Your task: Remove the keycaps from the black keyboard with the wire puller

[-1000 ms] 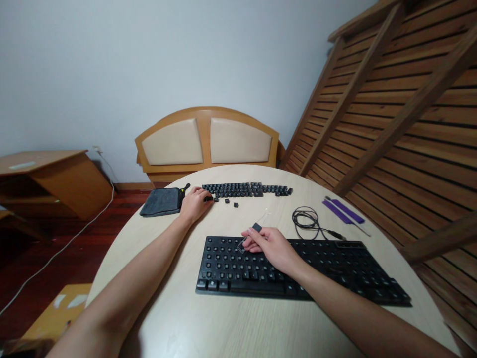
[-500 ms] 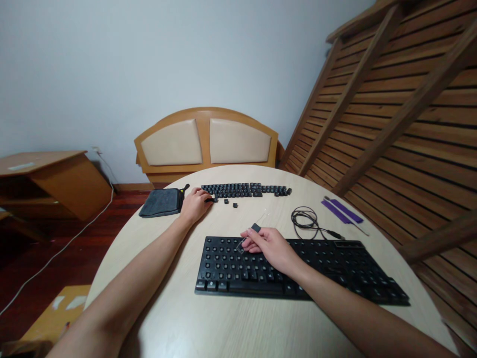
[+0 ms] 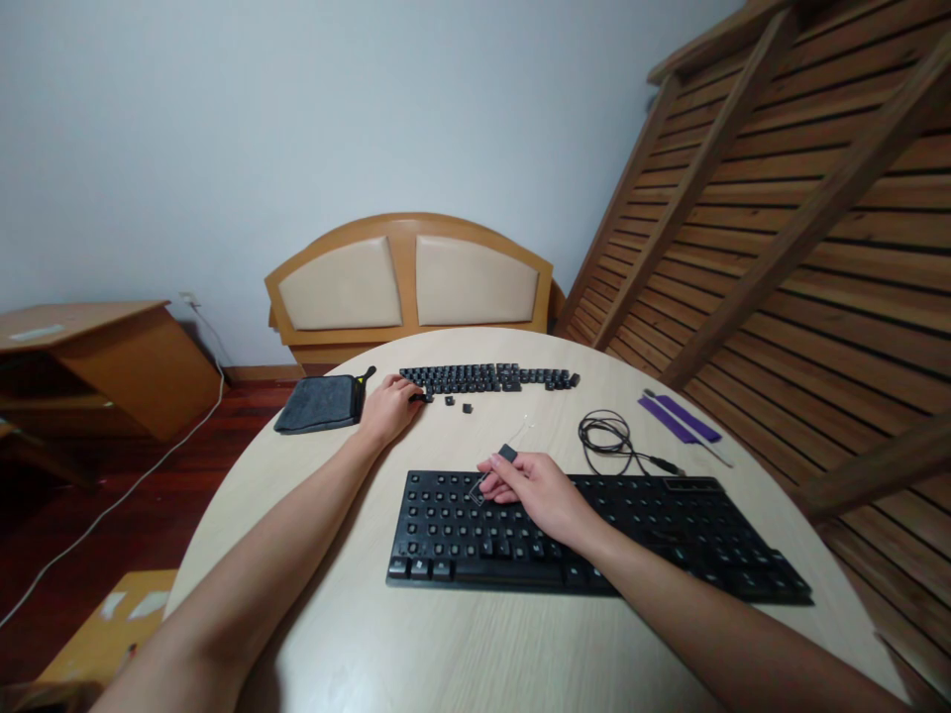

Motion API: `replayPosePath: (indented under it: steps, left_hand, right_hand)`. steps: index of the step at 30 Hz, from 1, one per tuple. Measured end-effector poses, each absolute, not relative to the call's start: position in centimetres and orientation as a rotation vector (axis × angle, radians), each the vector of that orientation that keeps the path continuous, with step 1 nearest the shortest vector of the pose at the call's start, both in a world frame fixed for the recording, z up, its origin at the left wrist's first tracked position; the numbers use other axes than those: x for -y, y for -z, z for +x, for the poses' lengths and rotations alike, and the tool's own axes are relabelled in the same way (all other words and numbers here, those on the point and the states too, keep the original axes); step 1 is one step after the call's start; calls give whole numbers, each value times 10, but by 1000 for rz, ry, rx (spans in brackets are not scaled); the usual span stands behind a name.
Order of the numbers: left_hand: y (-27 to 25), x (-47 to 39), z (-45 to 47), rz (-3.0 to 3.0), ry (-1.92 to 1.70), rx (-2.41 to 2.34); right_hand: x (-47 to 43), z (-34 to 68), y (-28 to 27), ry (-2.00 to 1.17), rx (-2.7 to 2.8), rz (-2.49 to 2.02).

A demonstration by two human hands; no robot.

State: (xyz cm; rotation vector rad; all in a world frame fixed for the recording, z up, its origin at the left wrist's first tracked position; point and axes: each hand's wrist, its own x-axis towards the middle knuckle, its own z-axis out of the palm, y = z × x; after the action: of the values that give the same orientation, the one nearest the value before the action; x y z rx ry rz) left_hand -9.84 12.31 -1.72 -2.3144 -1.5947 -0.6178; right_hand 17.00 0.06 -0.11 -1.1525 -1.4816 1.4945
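Keycaps lie in tight rows along the far side of the tabletop, and a partly stripped keyboard sits near the person with most upper sockets bare. Its spacebar and some lower keys are on. Judging from this, the step in hand is arranging pulled caps beside the rows.

The left hand rests at the left end of those rows, fingers bent over a small dark piece; whether they pinch it or merely touch it, I cannot tell. Two loose caps lie apart, just to the right and slightly nearer the person. The right hand hangs over the keyboard, pinching the dark grip of a wire keycap puller between thumb and fingers, wire showing at both ends.

As I read it, the next move calls for small fingertip nudges that square the piece up without knocking its neighbours, while the puller stays clear of the sockets.

Against the frame half a second ago, little differs: the whole view slides slightly leftward, while both hands, the caps and the puller keep practically the same places.
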Motion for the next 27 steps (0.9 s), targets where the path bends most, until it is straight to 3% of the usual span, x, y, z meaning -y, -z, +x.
replayPosePath:
  steps: [27]
  left_hand:
    - [20,-127,-98,-2356,661,1572]
  right_hand:
    - [1,169,-1,-1491,1490,-1163]
